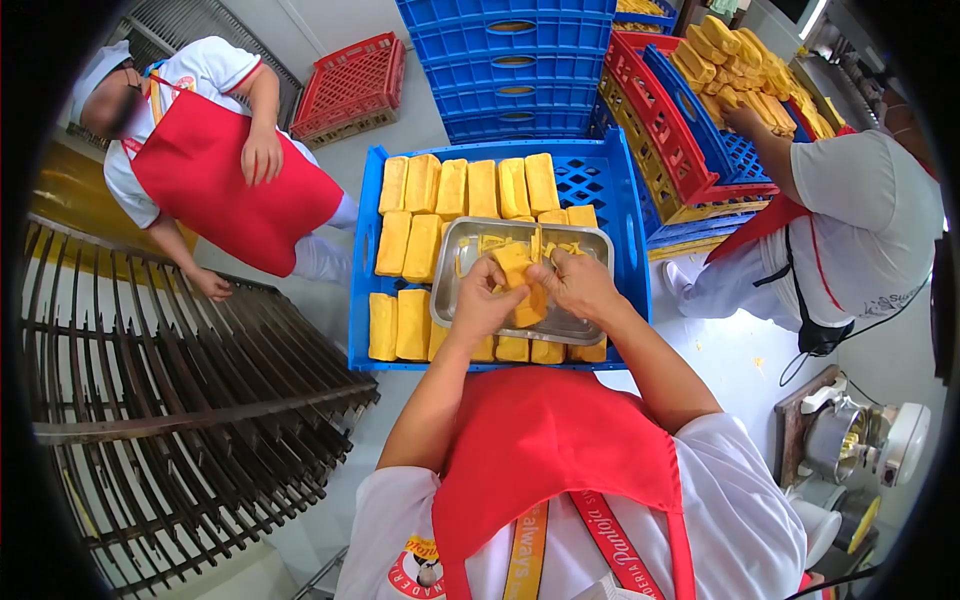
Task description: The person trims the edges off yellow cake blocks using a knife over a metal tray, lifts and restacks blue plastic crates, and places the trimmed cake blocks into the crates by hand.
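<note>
Over a metal tray (455, 310), my left hand (488, 295) holds a yellow block (515, 262) by its side. My right hand (580, 285) is closed at the block's right edge; its fingers pinch something thin and upright that I cannot make out clearly. Yellow scraps (490, 242) lie in the tray. The tray rests on rows of yellow blocks (482, 188) inside a blue crate (637, 250).
Stacked blue crates (515, 70) rise behind. A red crate (350, 80) is on the floor. One person (235, 160) stands left near a dark rack (180, 400); another (840, 200) at right touches yellow pieces (735, 65). A metal mixer bowl (832, 440) is lower right.
</note>
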Demonstrator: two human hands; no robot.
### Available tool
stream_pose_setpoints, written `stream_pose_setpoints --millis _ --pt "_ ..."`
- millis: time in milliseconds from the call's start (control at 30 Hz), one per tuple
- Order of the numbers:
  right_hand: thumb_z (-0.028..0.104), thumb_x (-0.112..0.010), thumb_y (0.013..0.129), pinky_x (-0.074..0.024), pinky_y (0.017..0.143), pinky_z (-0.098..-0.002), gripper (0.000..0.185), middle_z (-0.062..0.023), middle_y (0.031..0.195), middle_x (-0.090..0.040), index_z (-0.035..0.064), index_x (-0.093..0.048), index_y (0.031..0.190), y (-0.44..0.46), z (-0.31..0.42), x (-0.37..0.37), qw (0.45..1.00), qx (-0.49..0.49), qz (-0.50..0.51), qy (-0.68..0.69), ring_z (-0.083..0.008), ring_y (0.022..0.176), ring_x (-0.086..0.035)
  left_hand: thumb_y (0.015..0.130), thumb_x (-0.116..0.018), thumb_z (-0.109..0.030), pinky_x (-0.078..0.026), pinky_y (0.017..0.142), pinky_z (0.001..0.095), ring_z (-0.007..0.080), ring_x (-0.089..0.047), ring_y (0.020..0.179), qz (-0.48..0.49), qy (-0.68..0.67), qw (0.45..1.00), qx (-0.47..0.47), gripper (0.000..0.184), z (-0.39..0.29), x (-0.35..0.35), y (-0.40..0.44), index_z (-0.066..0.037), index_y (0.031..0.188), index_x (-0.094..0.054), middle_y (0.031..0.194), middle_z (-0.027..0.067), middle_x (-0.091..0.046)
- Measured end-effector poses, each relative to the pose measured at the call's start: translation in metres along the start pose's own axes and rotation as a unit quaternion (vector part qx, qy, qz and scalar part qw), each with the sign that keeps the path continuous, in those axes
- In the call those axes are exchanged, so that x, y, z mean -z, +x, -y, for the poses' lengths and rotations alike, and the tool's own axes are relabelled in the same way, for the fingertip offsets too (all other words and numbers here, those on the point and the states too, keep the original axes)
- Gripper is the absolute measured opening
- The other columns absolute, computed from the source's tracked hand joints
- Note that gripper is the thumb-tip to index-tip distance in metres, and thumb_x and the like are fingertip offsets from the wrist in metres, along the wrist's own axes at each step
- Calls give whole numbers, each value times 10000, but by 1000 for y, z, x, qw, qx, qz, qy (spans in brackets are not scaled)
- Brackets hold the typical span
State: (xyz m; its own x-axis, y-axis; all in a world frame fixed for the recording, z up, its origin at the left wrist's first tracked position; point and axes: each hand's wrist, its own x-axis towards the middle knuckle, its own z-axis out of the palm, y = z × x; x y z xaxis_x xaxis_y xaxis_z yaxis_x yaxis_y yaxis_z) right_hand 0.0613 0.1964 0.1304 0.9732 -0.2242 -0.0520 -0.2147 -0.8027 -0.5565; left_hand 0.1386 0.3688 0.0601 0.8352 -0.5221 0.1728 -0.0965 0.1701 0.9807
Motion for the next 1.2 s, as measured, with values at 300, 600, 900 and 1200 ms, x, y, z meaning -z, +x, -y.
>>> stream_pose_setpoints --millis 300,600,900,1200 --pt "812 -582 732 -529 757 -496 933 -310 858 -669 -103 -617 910 -10 3 7 996 -63 8 69 -447 850 -677 653 -788 -58 -483 818 443 403 -545 997 -103 265 948 -143 342 -33 -39 -11 -44 806 -483 1068 200 -513" --pt "756 -424 880 -519 737 -518 841 -272 783 -673 -60 -626 838 -23 -5 7 997 -27 -5 75 -459 822 -666 702 -804 -96 -476 752 465 398 -545 950 -140 306 926 -170 332 -37 -61 -17 -53 809 -492 947 178 -497" --pt "723 -400 908 -512 744 -531 796 -277 817 -675 -29 -661 897 -34 -15 17 993 -28 101 62 -454 836 -663 712 -776 -32 -494 841 428 398 -573 1029 -133 343 918 -149 325 -37 -58 -21 -50 827 -472 1125 205 -563" --pt "861 -494 738 -533 738 -493 938 -250 863 -686 -36 -625 977 -22 -24 52 993 77 76 -56 -411 853 -683 698 -755 73 -433 998 340 257 -551 1196 -12 94 994 -64 392 -51 -47 -27 -67 851 -422 1275 157 -575"
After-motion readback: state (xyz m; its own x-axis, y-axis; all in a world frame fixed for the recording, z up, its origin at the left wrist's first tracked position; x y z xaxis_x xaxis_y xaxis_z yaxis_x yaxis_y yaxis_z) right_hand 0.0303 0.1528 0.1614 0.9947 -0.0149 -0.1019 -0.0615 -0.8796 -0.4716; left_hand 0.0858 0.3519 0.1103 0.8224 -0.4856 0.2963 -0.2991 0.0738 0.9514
